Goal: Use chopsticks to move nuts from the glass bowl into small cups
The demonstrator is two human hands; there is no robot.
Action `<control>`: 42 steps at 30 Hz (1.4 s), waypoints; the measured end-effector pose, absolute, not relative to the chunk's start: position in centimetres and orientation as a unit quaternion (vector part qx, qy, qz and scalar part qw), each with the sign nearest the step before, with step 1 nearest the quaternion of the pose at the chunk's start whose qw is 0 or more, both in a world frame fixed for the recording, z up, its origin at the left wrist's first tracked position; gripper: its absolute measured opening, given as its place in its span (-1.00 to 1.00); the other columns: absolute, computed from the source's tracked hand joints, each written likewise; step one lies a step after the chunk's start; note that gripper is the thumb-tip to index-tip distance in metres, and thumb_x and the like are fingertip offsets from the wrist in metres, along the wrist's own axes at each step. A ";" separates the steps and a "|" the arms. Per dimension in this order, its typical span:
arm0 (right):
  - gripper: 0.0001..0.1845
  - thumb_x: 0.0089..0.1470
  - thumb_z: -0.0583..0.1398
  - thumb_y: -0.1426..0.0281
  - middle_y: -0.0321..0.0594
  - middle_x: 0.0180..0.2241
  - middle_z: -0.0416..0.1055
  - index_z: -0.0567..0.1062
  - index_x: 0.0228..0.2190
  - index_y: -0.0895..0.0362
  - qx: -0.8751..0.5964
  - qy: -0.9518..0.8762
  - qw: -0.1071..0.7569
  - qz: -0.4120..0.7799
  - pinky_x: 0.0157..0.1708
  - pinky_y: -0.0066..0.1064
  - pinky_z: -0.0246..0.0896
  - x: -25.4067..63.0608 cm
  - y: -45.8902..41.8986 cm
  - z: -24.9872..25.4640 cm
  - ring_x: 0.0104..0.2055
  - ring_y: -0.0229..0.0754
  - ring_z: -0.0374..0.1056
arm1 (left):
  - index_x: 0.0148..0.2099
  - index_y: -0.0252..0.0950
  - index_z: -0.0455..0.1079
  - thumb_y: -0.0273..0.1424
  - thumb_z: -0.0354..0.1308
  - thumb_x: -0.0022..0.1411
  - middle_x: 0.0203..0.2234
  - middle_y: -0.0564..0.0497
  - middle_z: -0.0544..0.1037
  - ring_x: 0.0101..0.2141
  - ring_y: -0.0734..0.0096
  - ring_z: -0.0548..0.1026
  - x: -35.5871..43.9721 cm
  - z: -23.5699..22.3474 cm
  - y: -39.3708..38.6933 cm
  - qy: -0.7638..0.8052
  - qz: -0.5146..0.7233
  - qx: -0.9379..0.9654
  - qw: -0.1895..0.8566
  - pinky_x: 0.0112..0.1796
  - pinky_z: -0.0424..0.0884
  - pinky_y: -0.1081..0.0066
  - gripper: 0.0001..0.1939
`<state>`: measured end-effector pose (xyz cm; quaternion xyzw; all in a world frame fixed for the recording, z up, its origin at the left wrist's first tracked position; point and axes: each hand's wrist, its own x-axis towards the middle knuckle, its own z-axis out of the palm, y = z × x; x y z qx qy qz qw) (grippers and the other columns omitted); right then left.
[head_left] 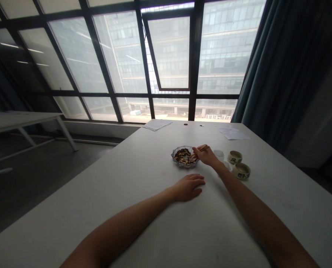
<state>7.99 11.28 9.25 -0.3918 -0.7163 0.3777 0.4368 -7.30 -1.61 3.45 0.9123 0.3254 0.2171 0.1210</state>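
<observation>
A clear glass dish (172, 158) with a scalloped rim stands on the white table and holds mixed nuts or beans (184, 155), some dark and some pale. My right hand (206, 154) is closed on wooden chopsticks (204, 147), whose lower ends reach over the right side of the dish. Whether anything sits between their tips is too small to tell. Nearer to me, my left hand (188, 187) lies flat on the tabletop with its fingers stretched out, holding nothing.
Two cream cups with dark characters, a far cup (234, 157) and a near cup (241, 171), stand right of my right hand. Beside them are a small white container (218, 155) and another, partly hidden. Papers (158, 124) and loose sheets (233, 133) lie at the table's far end.
</observation>
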 end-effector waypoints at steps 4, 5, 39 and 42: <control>-0.52 0.15 0.27 0.03 -0.07 -0.57 0.58 0.51 -0.60 0.13 -0.399 -0.704 0.453 0.373 -0.50 -0.33 0.51 7.8 11.5 9.0 -0.48 0.01 0.59 | 0.21 -0.19 0.40 -0.36 0.13 0.38 0.26 -0.10 0.41 0.27 0.13 0.34 -7.3 3.5 -1.7 0.323 0.218 0.913 0.121 0.29 0.22 0.18 -0.62; -0.53 0.16 0.26 0.05 -0.07 -0.56 0.58 0.51 -0.59 0.13 -0.401 -0.701 0.457 0.373 -0.50 -0.33 0.52 7.8 11.6 8.9 -0.48 0.01 0.59 | 0.22 -0.19 0.40 -0.35 0.13 0.38 0.26 -0.10 0.41 0.27 0.13 0.34 -7.3 3.5 -1.7 0.324 0.218 0.913 0.121 0.29 0.22 0.18 -0.62; -0.58 0.12 0.31 0.11 -0.12 -0.59 0.56 0.54 -0.59 0.15 -0.396 -0.688 0.433 0.427 -0.53 -0.39 0.48 8.5 11.3 9.7 -0.50 -0.03 0.57 | 0.21 -0.21 0.40 -0.35 0.15 0.38 0.25 -0.11 0.41 0.27 0.13 0.34 -7.3 3.6 -1.7 0.325 0.215 0.913 0.118 0.30 0.22 0.18 -0.62; -0.57 0.12 0.31 0.08 -0.11 -0.57 0.57 0.54 -0.57 0.15 -0.398 -0.673 0.442 0.438 -0.51 -0.38 0.49 8.4 11.3 9.6 -0.48 -0.02 0.58 | 0.21 -0.22 0.41 -0.35 0.15 0.38 0.25 -0.11 0.42 0.26 0.13 0.35 -7.3 3.5 -1.6 0.326 0.216 0.913 0.116 0.30 0.22 0.19 -0.62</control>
